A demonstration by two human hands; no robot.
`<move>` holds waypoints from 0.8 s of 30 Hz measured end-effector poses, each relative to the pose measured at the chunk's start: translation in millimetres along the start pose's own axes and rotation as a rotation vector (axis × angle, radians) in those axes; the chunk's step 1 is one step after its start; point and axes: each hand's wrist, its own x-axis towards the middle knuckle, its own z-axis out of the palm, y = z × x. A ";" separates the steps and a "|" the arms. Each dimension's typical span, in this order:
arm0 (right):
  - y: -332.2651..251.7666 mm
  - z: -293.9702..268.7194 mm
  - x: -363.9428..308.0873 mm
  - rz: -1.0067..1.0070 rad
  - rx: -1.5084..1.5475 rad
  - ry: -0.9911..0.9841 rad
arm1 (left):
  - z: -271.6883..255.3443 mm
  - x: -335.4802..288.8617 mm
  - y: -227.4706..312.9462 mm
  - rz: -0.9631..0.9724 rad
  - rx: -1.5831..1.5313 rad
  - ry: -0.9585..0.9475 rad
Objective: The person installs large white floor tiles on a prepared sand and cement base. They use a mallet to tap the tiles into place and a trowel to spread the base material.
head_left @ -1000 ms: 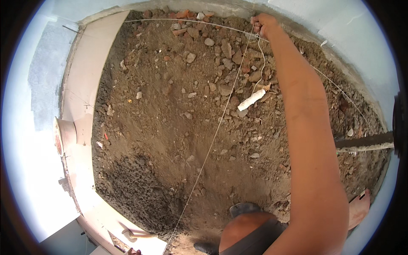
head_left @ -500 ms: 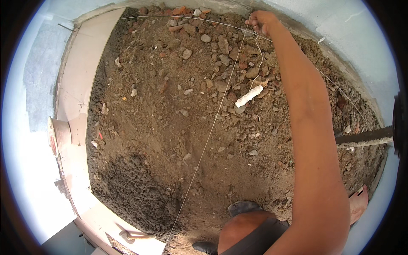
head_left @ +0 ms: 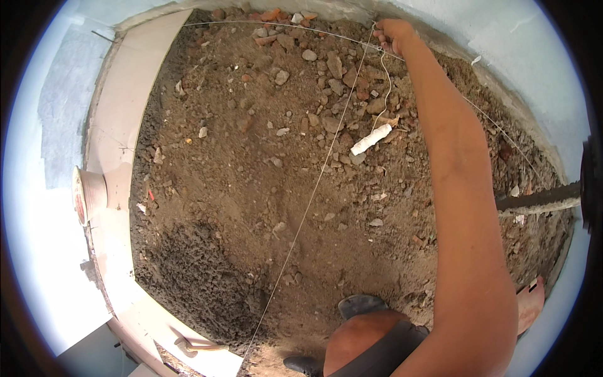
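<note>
Presently, right hand (head_left: 394, 32) is pinching a thin guide string (head_left: 314, 188) at the far wall, above the white string spool (head_left: 370, 139); left hand is unseen.

Two taut strings (head_left: 314, 188) are crossing the dirt bed (head_left: 239, 188), barring low sweeps; stones (head_left: 333, 66) are crowding its far edge, while the middle and left side are lying open.

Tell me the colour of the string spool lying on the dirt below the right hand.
White. The string spool lies on brown soil among stones; the head view shows it clearly.
</note>
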 end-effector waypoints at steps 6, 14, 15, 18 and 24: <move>-4.7 33.1 -44.0 -0.411 -0.410 0.133 | 19.3 -22.1 -27.0 -0.095 -0.185 0.017; 77.2 53.9 -306.3 -0.618 -0.383 -0.562 | -14.2 -66.9 84.6 -0.203 -0.118 -0.014; 91.7 65.2 -353.8 -0.684 -0.383 -0.574 | -8.9 -68.3 79.4 -0.191 -0.118 0.011; 124.1 68.0 -450.4 -0.622 -0.492 -1.032 | 13.2 -68.2 50.0 -0.217 -0.109 -0.040; 135.5 60.8 -531.8 -0.859 -0.623 -1.525 | 73.5 -59.5 11.7 -0.163 -0.250 -0.013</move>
